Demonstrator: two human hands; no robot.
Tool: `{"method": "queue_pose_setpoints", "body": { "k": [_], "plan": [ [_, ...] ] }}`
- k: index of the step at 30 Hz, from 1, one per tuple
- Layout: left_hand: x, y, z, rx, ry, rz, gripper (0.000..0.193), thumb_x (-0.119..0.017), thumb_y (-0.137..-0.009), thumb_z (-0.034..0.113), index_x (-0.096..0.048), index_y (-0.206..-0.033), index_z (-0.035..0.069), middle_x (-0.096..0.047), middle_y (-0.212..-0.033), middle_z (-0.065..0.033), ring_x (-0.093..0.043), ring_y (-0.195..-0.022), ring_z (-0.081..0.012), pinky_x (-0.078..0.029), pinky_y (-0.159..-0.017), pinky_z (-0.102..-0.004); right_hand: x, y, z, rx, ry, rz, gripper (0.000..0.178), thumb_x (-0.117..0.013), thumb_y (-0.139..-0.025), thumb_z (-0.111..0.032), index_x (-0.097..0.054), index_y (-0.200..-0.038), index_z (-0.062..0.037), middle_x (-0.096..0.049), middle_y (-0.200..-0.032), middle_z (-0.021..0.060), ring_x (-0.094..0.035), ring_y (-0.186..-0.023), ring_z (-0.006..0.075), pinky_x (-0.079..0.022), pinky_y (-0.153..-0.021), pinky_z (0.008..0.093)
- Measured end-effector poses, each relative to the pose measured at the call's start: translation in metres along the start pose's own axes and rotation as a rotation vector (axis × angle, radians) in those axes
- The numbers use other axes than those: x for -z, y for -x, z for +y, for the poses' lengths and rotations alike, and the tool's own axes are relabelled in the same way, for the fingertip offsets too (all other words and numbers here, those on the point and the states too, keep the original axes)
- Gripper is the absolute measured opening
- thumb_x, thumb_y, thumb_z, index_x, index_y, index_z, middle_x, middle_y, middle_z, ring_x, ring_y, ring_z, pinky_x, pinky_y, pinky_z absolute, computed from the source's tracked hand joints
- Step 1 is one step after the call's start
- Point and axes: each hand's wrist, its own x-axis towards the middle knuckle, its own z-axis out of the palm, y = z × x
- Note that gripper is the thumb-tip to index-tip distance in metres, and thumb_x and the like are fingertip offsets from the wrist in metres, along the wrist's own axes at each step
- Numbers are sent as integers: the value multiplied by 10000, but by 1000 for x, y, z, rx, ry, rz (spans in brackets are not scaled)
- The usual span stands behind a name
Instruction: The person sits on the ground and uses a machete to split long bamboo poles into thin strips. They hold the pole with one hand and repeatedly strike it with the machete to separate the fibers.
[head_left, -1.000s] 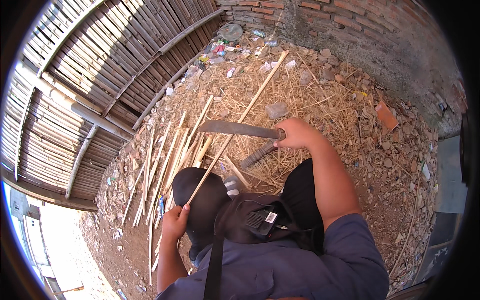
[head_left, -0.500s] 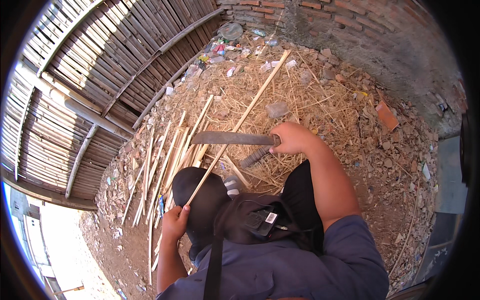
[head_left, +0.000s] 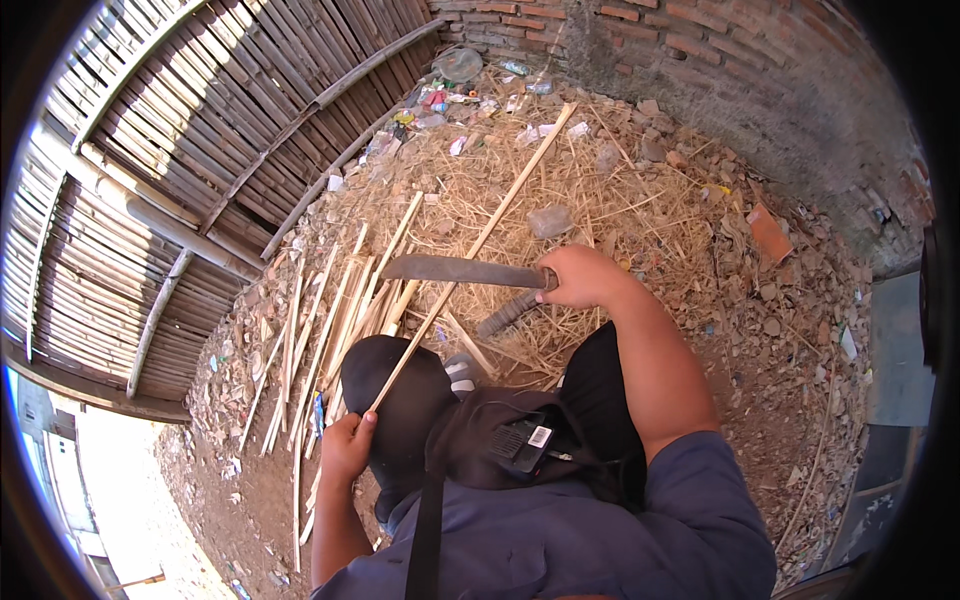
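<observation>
Left hand (head_left: 346, 446): gripping the near end of a pale strip (head_left: 498, 213)
Pale strip: slants toward one o'clock across the left knee (head_left: 372, 368)
Right hand (head_left: 580, 276): wrapped round the handle of a machete (head_left: 470, 270)
Machete: blade points to nine o'clock, crossing the strip; cannot tell whether they touch
Loose strips (head_left: 329, 318): twelve o'clock from left hand

1. Left side bounded by slatted wall (head_left: 110, 265), partly sunlit.
2. Far side closed off by brick wall (head_left: 720, 60).
3. Litter (head_left: 435, 100) scattered where walls meet.
4. Translucent plastic piece (head_left: 549, 221) seen on straw (head_left: 640, 190).
5. Reddish slab (head_left: 770, 235) seen farther right, on rubble (head_left: 770, 325).
</observation>
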Motion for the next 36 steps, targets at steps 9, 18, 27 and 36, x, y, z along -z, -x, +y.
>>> {"method": "queue_pose_setpoints", "body": {
  "k": [9, 18, 27, 36],
  "plan": [
    [1, 1, 4, 8, 5, -3, 615, -631, -962, 519, -527, -670, -13, -523, -578, -183, -502, -541, -288, -399, -550, -438, 20, -1, 34, -214, -158, 116, 349, -815, -774, -334, -736, -1003, -83, -723, -906, 153, -697, -872, 335, -533, -771, 434],
    [3, 0, 1, 21, -22, -12, 603, -640, -958, 511, -532, -678, -13, -532, -582, -175, -500, -543, -277, -402, -550, -436, 9, 0, 4, -116, -120, -21, 342, -818, -778, -322, -727, -976, -58, -719, -900, 159, -698, -867, 337, -533, -782, 434],
    [5, 1, 1, 28, -26, -22, 596, -622, -963, 514, -555, -694, -13, -552, -606, -193, -537, -571, -312, -421, -570, -444, 13, -3, 24, -139, -114, 32, 344, -827, -765, -303, -734, -998, -69, -721, -885, 149, -699, -869, 320, -529, -794, 434],
    [5, 1, 4, 23, -50, -22, 608, -619, -959, 531, -554, -695, -13, -557, -613, -206, -549, -577, -343, -423, -573, -458, 21, 0, 22, -222, -210, 50, 383, -815, -789, -320, -729, -1031, -36, -724, -954, 164, -697, -893, 318, -527, -817, 426]
  ]
}}
